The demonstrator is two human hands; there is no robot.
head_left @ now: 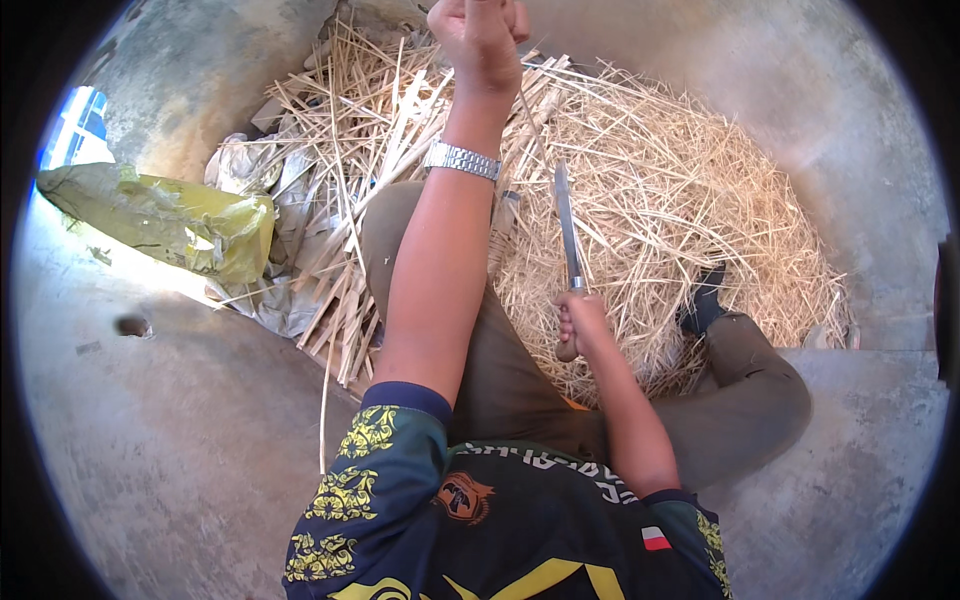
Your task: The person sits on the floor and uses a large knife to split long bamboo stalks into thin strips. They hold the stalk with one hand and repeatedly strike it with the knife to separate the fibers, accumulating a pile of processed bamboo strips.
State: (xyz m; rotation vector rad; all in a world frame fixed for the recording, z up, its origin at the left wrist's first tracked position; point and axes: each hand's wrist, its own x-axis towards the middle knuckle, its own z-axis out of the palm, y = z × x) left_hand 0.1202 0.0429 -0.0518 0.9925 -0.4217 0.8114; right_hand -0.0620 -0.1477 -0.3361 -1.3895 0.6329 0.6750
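My left hand point(482, 45) is raised at the top edge of the head view, its fingers closed in a fist. Part of it is cut off, so what it grips, if anything, is hidden. A thin pale strip point(533, 125) shows just beside that wrist; whether it reaches into the fist I cannot tell. Lower down, my right hand point(585, 322) is wrapped round the wooden handle of a long knife point(568, 225). Its narrow blade points away from me over a heap of straw-like shavings point(660, 180).
Long split strips point(335, 335) lie crisscrossed at the left, by a torn yellow sack point(205, 225). My bent legs frame the heap, with a dark-socked foot point(705, 302) at its right edge. The concrete floor point(160, 410) has a small hole at left.
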